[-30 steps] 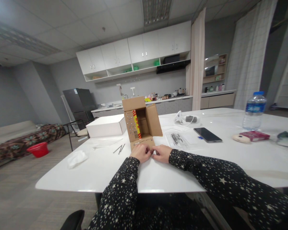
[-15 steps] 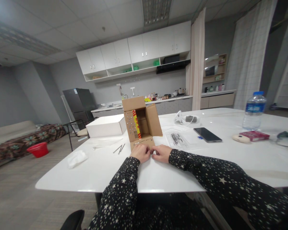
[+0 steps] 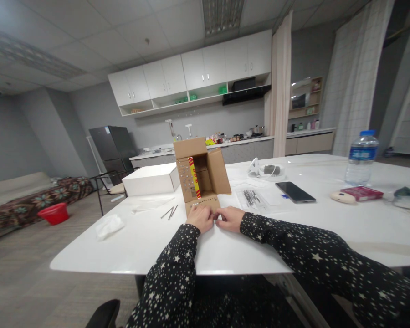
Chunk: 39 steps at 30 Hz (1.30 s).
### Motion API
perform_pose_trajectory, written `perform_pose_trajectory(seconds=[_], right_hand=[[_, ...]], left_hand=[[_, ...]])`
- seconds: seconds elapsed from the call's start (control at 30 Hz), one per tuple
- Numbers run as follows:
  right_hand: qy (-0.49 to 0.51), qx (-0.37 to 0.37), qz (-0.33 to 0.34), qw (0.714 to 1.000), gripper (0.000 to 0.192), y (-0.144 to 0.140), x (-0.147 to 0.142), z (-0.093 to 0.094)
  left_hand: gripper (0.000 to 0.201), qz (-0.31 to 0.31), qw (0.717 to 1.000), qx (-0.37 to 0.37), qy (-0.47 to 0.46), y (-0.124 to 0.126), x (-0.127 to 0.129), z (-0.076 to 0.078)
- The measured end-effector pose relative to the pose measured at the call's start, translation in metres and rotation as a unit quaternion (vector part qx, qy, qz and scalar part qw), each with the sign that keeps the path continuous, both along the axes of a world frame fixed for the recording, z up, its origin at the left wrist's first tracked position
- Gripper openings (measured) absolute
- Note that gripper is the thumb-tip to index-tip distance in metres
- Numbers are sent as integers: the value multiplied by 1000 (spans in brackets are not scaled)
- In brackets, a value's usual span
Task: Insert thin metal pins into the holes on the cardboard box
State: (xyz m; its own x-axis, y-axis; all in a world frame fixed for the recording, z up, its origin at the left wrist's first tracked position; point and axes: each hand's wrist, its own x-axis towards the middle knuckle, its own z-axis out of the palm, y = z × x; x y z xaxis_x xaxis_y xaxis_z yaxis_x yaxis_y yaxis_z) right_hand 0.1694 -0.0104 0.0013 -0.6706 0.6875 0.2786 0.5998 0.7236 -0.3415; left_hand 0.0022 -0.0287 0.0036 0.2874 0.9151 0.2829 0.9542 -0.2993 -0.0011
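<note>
Both hands meet on the white desk at the near flap of the open cardboard box. The left hand and right hand have fingers pinched together, fingertips touching; whether they grip anything cannot be told.

Grey walls and a tiled ceiling with a light panel. White wall cabinets hang above a kitchen counter; a dark fridge, patterned sofa and pale curtain stand around.
</note>
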Motion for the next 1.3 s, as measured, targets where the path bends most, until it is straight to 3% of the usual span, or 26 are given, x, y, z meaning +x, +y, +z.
perform_pose_trajectory(seconds=[0.87,1.3], right_hand=[[3,6,3,1000,26,4,1,-4],[-5,3,-3,1000,25,3,1,-2]], left_hand=[[24,27,999,-19,25,-1,3,-3],[27,23,999,32,-34,4,0,-1]])
